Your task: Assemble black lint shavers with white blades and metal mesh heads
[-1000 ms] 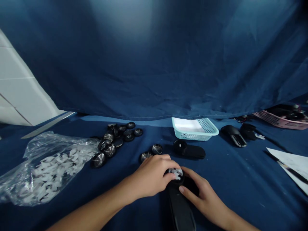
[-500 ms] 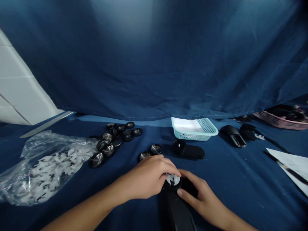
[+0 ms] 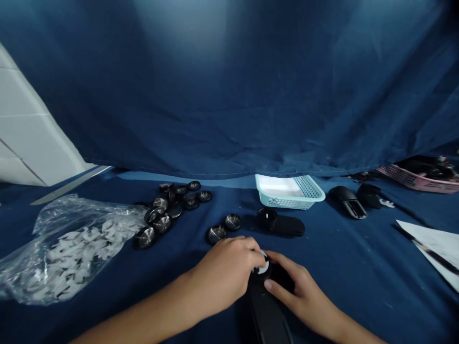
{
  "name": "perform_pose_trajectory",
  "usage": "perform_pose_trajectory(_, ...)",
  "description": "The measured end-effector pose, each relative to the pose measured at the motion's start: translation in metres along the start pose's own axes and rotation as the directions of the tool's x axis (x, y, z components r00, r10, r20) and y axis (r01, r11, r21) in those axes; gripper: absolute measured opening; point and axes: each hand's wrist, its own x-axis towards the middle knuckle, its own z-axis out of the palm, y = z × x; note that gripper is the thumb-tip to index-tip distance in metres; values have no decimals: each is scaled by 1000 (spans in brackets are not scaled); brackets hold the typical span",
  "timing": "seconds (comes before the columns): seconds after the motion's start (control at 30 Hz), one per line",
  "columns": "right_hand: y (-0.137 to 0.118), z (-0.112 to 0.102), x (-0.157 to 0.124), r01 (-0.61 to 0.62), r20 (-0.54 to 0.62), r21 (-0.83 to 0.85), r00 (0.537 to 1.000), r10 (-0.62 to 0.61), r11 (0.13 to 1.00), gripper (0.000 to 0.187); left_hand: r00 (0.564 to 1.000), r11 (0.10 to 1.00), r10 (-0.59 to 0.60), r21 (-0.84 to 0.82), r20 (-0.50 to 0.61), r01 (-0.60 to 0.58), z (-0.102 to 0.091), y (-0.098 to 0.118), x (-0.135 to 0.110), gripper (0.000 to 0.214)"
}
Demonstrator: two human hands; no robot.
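Note:
My left hand point(image 3: 224, 274) is pinched over the round end of a long black plastic part point(image 3: 267, 317), with its fingertips on a white piece point(image 3: 263, 268). Most of that piece is hidden under my fingers. My right hand point(image 3: 292, 286) grips the black part from the right, near its round end. Just beyond my left hand, two round black discs with silver mesh point(image 3: 216, 234) lie on the blue cloth point(image 3: 358, 286).
Several more mesh discs point(image 3: 161, 210) lie heaped at the left, beside a clear plastic bag of white pieces point(image 3: 71, 251). At the back stand a pale blue basket point(image 3: 289, 192), black parts point(image 3: 281, 224) and a pink basket point(image 3: 418, 179). White paper point(image 3: 435, 248) lies at the right.
My left hand has shifted over the white piece, which now shows far less and sits down in the round end of the black part. The mesh disc near my hand is more exposed.

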Motion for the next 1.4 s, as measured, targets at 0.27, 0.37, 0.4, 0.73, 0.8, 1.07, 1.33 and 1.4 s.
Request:
perform_pose_trajectory(0.27, -2, -1, 0, 25, 3, -10, 1000, -25, 1000, 50, 997, 1000, -15, -4, -77, 14, 5, -5, 6, 31)
perform_pose_trajectory(0.37, -2, -1, -1, 10, 0, -17, 1000, -10, 1000, 51, 998, 998, -27, -51, -50, 24, 3, -8, 6, 28)
perform_pose_trajectory(0.4, -2, 0, -1, 6, 2, -19, 1000, -6, 1000, 51, 999, 998, -24, -59, -35, 22, 3, -8, 5, 27)
perform_pose_trajectory(0.73, -6, -3, 1, 32, 10, 27, 999, -32, 999, 47, 999, 998, 1, -57, 44, 2, -10, 0, 1, 41)
perform_pose_trajectory(0.8, -8, -4, 2, 44, 10, 40, 999, -44, 998, 46, 998, 999, 15, -38, 59, -13, -13, 5, 0, 38)
perform_pose_trajectory(1.07, -13, -4, 2, 26, 28, 26, 999, -27, 999, 36, 990, 991, 116, 64, 75, -121, -8, 6, -1, 39)
perform_pose_trajectory(1.33, -7, -2, 1, 9, 11, 11, 1000, -9, 1000, 41, 989, 972, 145, 181, 37, -149, -13, 4, -7, 26)
perform_pose_trajectory(1.4, -8, -2, 1, 11, 17, 16, 1000, -11, 1000, 41, 991, 968, 132, 209, 34, -136, -15, 2, -7, 25)
